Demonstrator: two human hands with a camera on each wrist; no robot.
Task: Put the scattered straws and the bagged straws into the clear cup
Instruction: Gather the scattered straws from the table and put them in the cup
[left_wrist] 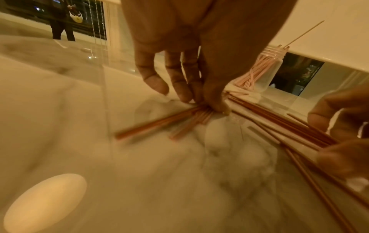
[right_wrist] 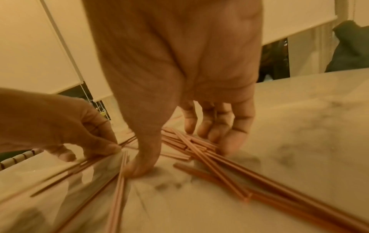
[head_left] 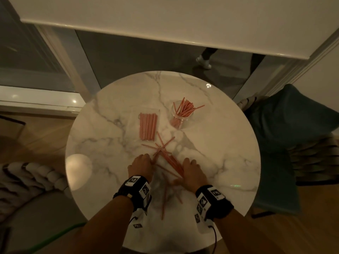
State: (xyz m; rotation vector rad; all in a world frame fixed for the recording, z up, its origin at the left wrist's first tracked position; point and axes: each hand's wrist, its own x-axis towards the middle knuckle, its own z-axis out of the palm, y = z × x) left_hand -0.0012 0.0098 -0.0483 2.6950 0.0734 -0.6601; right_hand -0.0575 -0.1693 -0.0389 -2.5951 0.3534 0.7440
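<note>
A clear cup (head_left: 180, 114) with several pink straws in it stands at the back of the round marble table (head_left: 220, 143); it also shows in the left wrist view (left_wrist: 273, 71). The bagged straws (head_left: 148, 126) lie flat to its left. Scattered straws (head_left: 163, 151) fan out on the table in front of both. My left hand (head_left: 142, 165) pinches the ends of several straws (left_wrist: 179, 119) between thumb and fingertips (left_wrist: 181, 94). My right hand (head_left: 190, 169) curls over a pile of straws (right_wrist: 199, 149), thumb on one side and fingers (right_wrist: 227, 141) on the other.
A teal chair (head_left: 293, 125) stands close at the table's right. A knitted cushion (head_left: 27, 176) lies at the left. A bright lamp reflection (head_left: 78, 171) sits on the table's left edge. Someone's foot (head_left: 203, 61) shows on the floor beyond the table.
</note>
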